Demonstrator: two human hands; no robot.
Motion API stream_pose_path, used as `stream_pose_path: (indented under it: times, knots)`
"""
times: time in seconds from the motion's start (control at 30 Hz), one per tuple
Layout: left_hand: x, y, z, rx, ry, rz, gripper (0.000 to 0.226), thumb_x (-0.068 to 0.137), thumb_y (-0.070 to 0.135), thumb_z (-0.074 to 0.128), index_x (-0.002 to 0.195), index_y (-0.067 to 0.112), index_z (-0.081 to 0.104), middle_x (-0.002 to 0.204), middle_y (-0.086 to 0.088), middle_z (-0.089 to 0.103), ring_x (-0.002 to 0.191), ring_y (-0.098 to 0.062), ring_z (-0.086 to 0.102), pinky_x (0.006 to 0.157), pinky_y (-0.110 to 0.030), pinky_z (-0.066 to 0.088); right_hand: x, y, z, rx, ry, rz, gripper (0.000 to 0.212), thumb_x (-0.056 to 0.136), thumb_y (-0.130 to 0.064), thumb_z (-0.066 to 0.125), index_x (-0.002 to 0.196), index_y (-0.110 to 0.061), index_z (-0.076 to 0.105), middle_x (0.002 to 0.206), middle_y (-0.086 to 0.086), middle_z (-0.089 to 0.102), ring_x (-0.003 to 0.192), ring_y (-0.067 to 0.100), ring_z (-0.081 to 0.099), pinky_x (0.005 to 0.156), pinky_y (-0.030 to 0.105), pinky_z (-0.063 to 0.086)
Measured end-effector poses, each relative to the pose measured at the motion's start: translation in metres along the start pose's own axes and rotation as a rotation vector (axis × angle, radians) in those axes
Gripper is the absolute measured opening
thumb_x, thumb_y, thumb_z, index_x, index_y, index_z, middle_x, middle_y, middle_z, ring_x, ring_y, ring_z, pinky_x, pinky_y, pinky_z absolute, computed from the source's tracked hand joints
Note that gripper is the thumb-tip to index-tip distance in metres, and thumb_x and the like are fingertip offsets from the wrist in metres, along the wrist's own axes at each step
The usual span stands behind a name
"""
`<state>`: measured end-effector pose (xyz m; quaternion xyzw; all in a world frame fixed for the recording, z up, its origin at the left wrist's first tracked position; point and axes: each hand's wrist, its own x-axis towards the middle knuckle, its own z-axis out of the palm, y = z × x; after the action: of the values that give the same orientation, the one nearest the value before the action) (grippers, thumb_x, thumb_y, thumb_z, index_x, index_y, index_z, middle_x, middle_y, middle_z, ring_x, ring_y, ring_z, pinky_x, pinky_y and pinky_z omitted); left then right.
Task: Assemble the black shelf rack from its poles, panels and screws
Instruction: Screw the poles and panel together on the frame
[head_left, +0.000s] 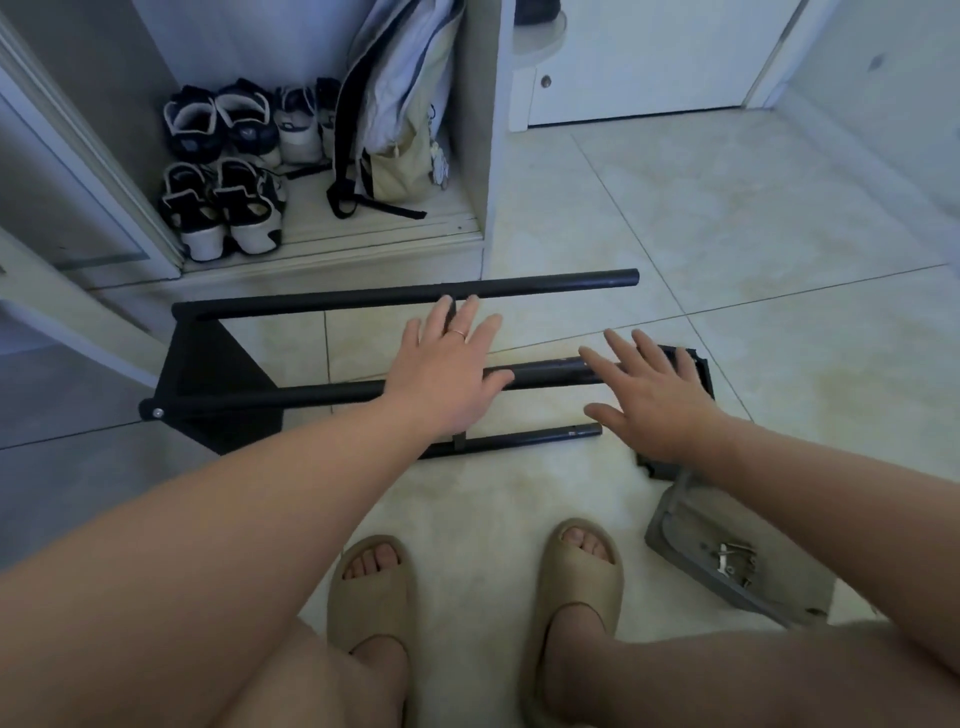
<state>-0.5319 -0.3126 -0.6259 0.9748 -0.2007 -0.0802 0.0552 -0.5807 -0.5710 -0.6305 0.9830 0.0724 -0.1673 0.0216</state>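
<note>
Both were empty, fingers spread: left hand (447, 374), right hand (649, 402) over rack (208, 364); bump could've skewed prob. unfixed pole (535, 438).

No legible text, labels or numbers — not on anything in view.

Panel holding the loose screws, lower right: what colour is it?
The panel is grey, with silver screws on it; the head view shows it best.
</note>
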Motion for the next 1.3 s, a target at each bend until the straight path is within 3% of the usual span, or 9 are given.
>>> stream_pose_path:
  times: [0.23, 0.37, 0.6, 0.8, 0.87, 1.0, 1.1, 1.17, 1.3]
  knots:
    - [-0.003, 0.095, 0.004, 0.157, -0.009, 0.337, 0.076, 0.097, 0.069, 0.025, 0.159, 0.035, -0.002, 0.168, 0.002, -0.016, 0.153, -0.027, -0.021, 0.123, -0.056, -0.005, -0.100, 0.089, 0.023, -0.048, -0.048, 0.227, 0.074, 0.099, -0.069, 0.019, 0.156, -0.042, -0.021, 0.166, -0.006, -0.027, 0.155, 0.026, -0.021, 0.122, 0.063, 0.000]
    - [-0.001, 0.153, 0.024, 0.208, -0.051, 0.494, 0.077, 0.096, 0.071, 0.022, 0.159, 0.036, -0.005, 0.167, 0.001, -0.016, 0.152, -0.028, -0.021, 0.123, -0.056, -0.005, -0.143, 0.130, 0.049, -0.050, -0.145, 0.290, 0.073, 0.101, -0.067, 0.020, 0.157, -0.041, -0.019, 0.167, -0.005, -0.025, 0.156, 0.026, -0.018, 0.122, 0.061, 0.000]
    - [0.010, 0.228, 0.088, 0.210, -0.236, 0.659, 0.078, 0.097, 0.069, 0.029, 0.159, 0.034, -0.003, 0.167, 0.003, -0.014, 0.155, -0.026, -0.012, 0.124, -0.053, 0.004, -0.139, 0.172, 0.120, 0.160, -0.478, 0.262, 0.069, 0.102, -0.058, 0.039, 0.162, -0.037, 0.010, 0.165, 0.001, 0.028, 0.149, 0.026, 0.031, 0.115, 0.041, 0.033]
    - [0.025, 0.245, 0.153, 0.074, -0.464, 0.488, 0.080, 0.099, 0.057, 0.042, 0.160, 0.024, 0.001, 0.169, -0.001, -0.005, 0.154, -0.028, 0.005, 0.121, -0.049, 0.021, -0.109, 0.182, 0.188, 0.202, -0.572, 0.253, 0.043, 0.103, -0.029, 0.039, 0.146, -0.026, 0.043, 0.137, 0.009, 0.059, 0.122, 0.033, 0.057, 0.092, 0.041, 0.051]
    - [0.028, 0.247, 0.173, -0.036, -0.530, 0.362, 0.082, 0.099, 0.053, 0.047, 0.159, 0.020, 0.001, 0.169, -0.002, -0.001, 0.152, -0.029, 0.012, 0.118, -0.049, 0.027, -0.106, 0.186, 0.207, 0.172, -0.552, 0.234, 0.037, 0.103, -0.030, 0.038, 0.138, -0.025, 0.048, 0.131, 0.008, 0.061, 0.115, 0.032, 0.060, 0.078, 0.036, 0.044]
    - [0.037, 0.248, 0.207, -0.312, -0.573, 0.040, 0.074, 0.101, 0.043, 0.048, 0.159, 0.019, 0.007, 0.165, -0.009, 0.018, 0.143, -0.035, 0.033, 0.112, -0.049, 0.037, -0.095, 0.198, 0.240, 0.111, -0.475, 0.214, 0.038, 0.103, -0.033, 0.041, 0.139, -0.026, 0.048, 0.128, 0.005, 0.063, 0.112, 0.029, 0.061, 0.075, 0.034, 0.034]
    - [0.045, 0.246, 0.222, -0.465, -0.574, -0.050, 0.050, 0.102, 0.041, 0.047, 0.146, 0.019, 0.038, 0.138, -0.008, 0.055, 0.109, -0.030, 0.063, 0.092, -0.047, 0.053, -0.083, 0.202, 0.258, 0.124, -0.447, 0.221, 0.038, 0.104, -0.030, 0.044, 0.141, -0.026, 0.048, 0.122, 0.005, 0.065, 0.104, 0.028, 0.063, 0.070, 0.034, 0.040]
    - [0.048, 0.244, 0.231, -0.494, -0.564, -0.033, 0.025, 0.102, 0.042, 0.046, 0.116, 0.023, 0.054, 0.108, -0.004, 0.067, 0.081, -0.020, 0.064, 0.072, -0.039, 0.054, -0.076, 0.204, 0.269, 0.126, -0.442, 0.220, 0.038, 0.104, -0.028, 0.045, 0.142, -0.027, 0.048, 0.126, 0.006, 0.061, 0.101, 0.029, 0.064, 0.065, 0.034, 0.039]
    - [0.048, 0.241, 0.240, -0.622, -0.612, -0.092, 0.018, 0.101, 0.043, 0.047, 0.090, 0.030, 0.049, 0.084, 0.001, 0.066, 0.077, -0.021, 0.066, 0.071, -0.043, 0.057, -0.067, 0.206, 0.283, 0.102, -0.427, 0.183, 0.032, 0.105, -0.023, 0.046, 0.137, -0.024, 0.050, 0.132, 0.008, 0.049, 0.094, 0.031, 0.062, 0.061, 0.036, 0.041]
